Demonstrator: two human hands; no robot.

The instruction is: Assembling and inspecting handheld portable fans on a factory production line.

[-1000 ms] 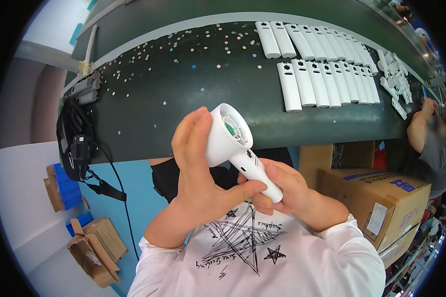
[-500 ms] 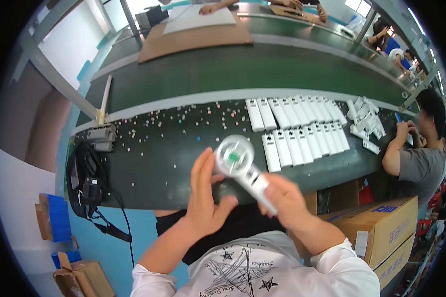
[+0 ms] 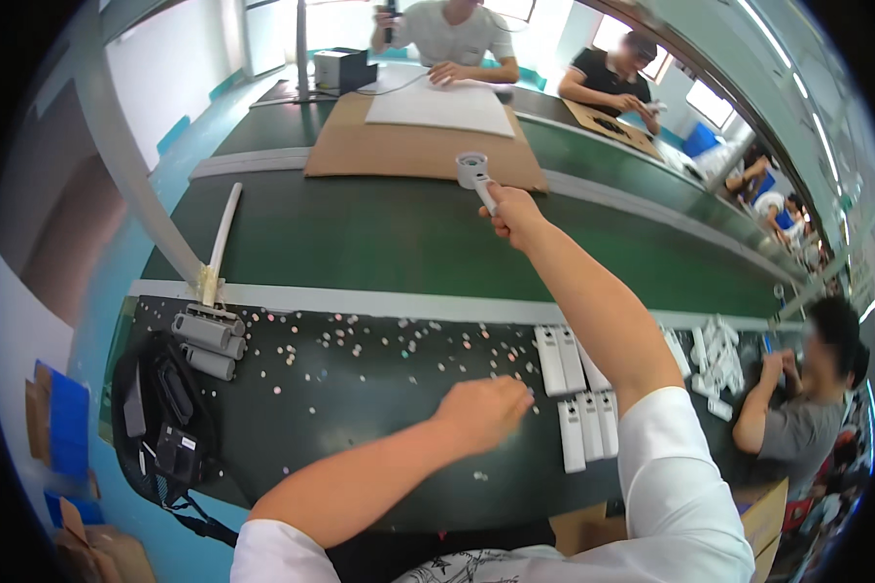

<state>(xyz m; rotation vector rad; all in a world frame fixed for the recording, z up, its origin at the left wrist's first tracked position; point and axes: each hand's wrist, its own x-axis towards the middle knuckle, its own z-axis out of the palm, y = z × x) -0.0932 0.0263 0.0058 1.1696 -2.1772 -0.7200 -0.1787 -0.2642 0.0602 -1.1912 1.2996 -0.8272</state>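
Note:
With my right arm stretched far forward, my right hand (image 3: 515, 216) grips a white handle-shaped device with a round ring head (image 3: 472, 168). Its head is up, over the near edge of the cardboard across the green belt. My left hand (image 3: 483, 413) hangs over the dark table (image 3: 360, 437), fingers curled and pinched together. Whatever they hold, if anything, is too small to make out. Just right of it, white handle-like pieces (image 3: 574, 439) lie in two rows, partly hidden by my right forearm. Many tiny pale bits (image 3: 413, 340) are scattered beyond my left hand.
Grey cylindrical parts (image 3: 207, 345) and a black bag (image 3: 165, 418) lie at the left. White parts are heaped (image 3: 717, 355) at the right, beside a seated co-worker (image 3: 812, 398). A cardboard sheet (image 3: 335, 146) bears a white board; two people work beyond.
My right hand has carried the device from in front of me far forward across the belt. My left hand has left the device's side and closed over the table. The view has tilted up.

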